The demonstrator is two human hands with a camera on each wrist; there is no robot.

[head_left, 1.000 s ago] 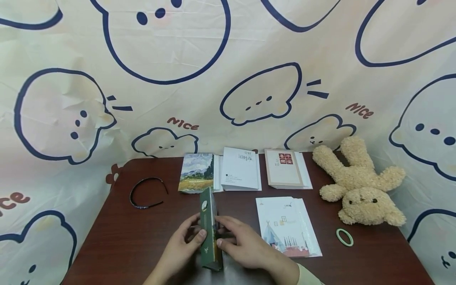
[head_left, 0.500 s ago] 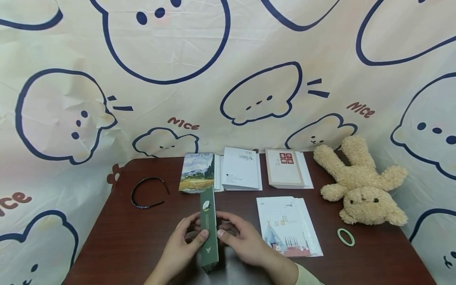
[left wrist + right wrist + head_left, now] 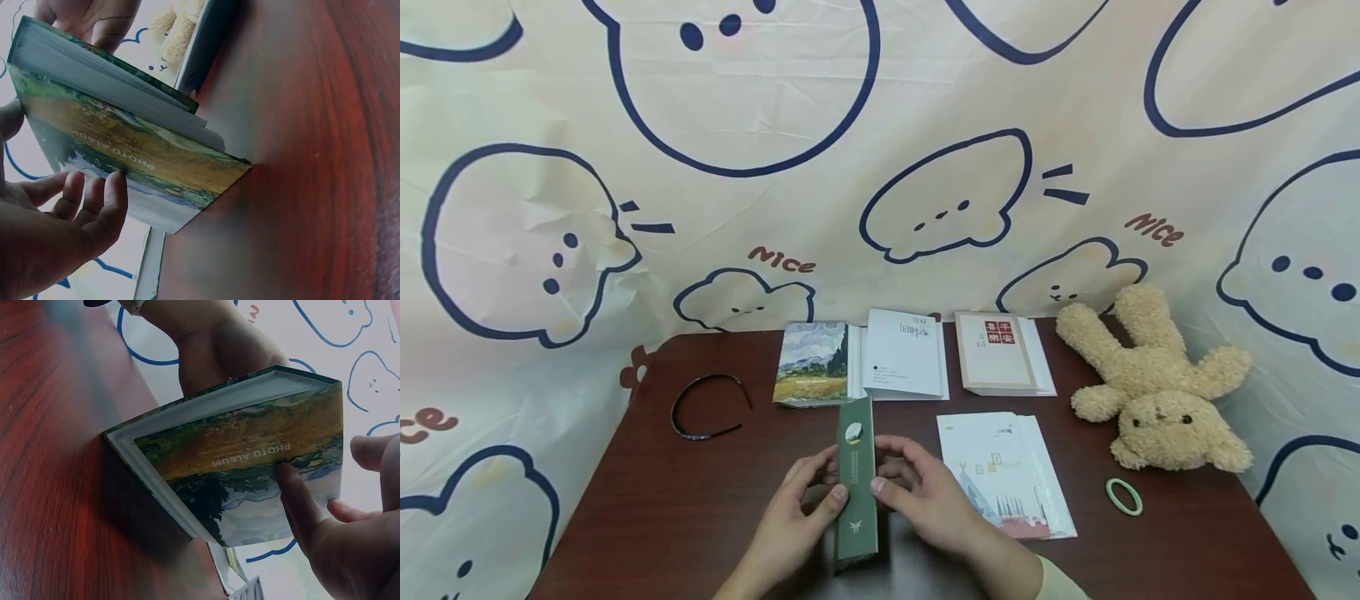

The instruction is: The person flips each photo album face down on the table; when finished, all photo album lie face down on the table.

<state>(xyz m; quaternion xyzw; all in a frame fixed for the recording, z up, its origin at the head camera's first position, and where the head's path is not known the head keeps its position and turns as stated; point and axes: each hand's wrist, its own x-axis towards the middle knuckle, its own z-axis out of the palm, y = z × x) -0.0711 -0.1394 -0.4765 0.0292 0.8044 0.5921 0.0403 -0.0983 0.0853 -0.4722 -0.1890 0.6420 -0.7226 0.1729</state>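
Fingers of the left hand lie close side by side, their tips against one painted cover of the album, with the thumb at the edge of the green spine, so that they pinch it between them. Opposite, the right hand holds it too, the index finger on the other cover by the words PHOTO ALBUM and the thumb beside the spine; its remaining fingers are partly hidden. The album is upright between the two hands, in front of the person, its spine turned up to the head camera; whether its lower edge touches the table cannot be told. Further back, a painted book, a white book and a cream book lie in a row before the cloth. To the right of the hands lies a tent book, with a bear beyond it and a green ring near the bear's head. A black headband lies well apart on the left.
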